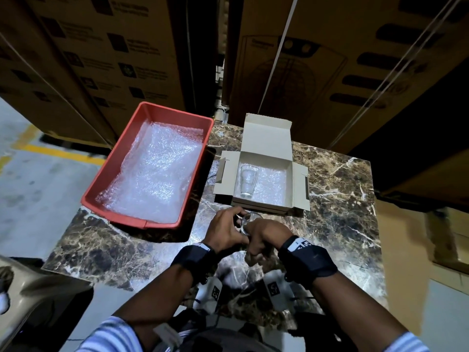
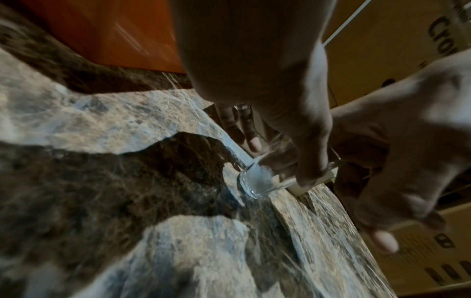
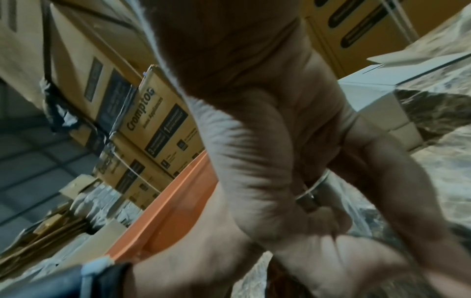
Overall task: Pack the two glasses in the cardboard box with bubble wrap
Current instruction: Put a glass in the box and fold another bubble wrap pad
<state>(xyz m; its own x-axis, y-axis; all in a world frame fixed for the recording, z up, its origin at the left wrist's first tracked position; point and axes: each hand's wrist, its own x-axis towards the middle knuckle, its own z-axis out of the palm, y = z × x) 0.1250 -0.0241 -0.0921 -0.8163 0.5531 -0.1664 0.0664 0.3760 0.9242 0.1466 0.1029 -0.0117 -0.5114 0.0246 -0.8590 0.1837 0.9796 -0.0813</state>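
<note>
Clear drinking glass [image 2: 257,181], one of two: held just above the brown marble-patterned tabletop [image 1: 337,214], gripped by both hands. Left hand [image 1: 225,231]: fingers curled round the rim side. Right hand [image 1: 264,237]: fingers curled round the glass from the other side; its grip is blurred in the wrist view.
Red rectangular plastic tray [image 1: 106,171]: left of and beyond the fingers, lined with a clear bubble wrap sheet [image 1: 154,171].
Open pale cardboard box [image 1: 264,138]: just beyond the fingertips, lid up, bubble wrap on its floor.
Second clear glass [image 1: 248,180]: upright in the box's left half.
Stacked brown cartons [image 1: 330,59]: behind the table.
</note>
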